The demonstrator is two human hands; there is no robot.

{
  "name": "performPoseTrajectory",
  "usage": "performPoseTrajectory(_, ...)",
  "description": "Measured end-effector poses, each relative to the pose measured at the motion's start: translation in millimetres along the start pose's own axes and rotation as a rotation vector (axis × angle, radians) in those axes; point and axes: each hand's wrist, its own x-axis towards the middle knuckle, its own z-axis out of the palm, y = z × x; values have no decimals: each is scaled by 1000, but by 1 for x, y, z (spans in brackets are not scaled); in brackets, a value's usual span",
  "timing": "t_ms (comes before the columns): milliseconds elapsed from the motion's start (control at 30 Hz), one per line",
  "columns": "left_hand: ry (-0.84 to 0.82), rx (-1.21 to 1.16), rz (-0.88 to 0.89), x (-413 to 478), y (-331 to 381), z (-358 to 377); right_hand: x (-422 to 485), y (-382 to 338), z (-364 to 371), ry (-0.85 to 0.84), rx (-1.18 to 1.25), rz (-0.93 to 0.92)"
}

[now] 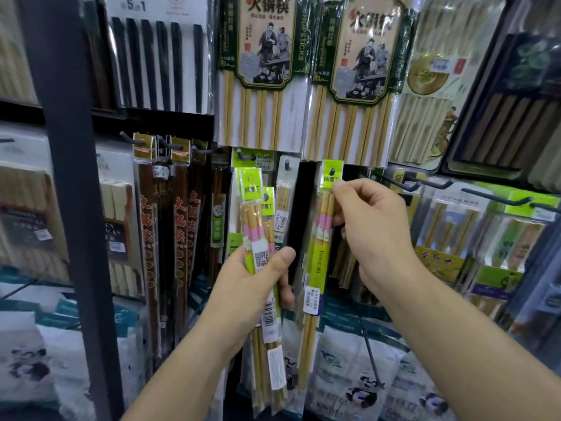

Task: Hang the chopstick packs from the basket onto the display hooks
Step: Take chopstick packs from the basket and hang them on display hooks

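My left hand (258,281) grips a bundle of chopstick packs (258,235) with lime-green header cards and pink bands, held upright in front of the display. My right hand (368,232) pinches one more pack of the same kind (318,256) just below its green header (331,174), which sits over the end of a dark display hook. That pack hangs straight down beside my left hand. The basket is out of view.
Large bamboo chopstick packs (264,71) hang above. Dark wooden packs (179,226) hang at left behind a black upright post (69,177). Bare black hooks (498,196) jut out at right over more packs. Panda-print bags (358,384) lie below.
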Motion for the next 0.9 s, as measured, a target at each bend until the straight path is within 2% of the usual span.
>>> performPoseTrajectory(133, 1, 12, -24, -2, 3, 2, 0, 2, 0, 8, 23, 5)
performPoseTrajectory(367, -29, -208, -124, -5, 10, 10, 4, 1, 1, 7, 31, 42)
performPoseTrajectory(533, -56, -146, -90, -7, 12, 10, 5, 15, 2, 34, -40, 82)
performPoseTrajectory(700, -44, -162, -50, -7, 11, 9, -5, 22, -1, 104, -98, 29)
performPoseTrajectory(767, -29, -189, -36, -7, 11, 11, -13, 21, -1, 63, -90, -2)
performPoseTrajectory(900, -58, -190, -10, -8, 10, 14, -28, 12, 5, -124, -42, -40)
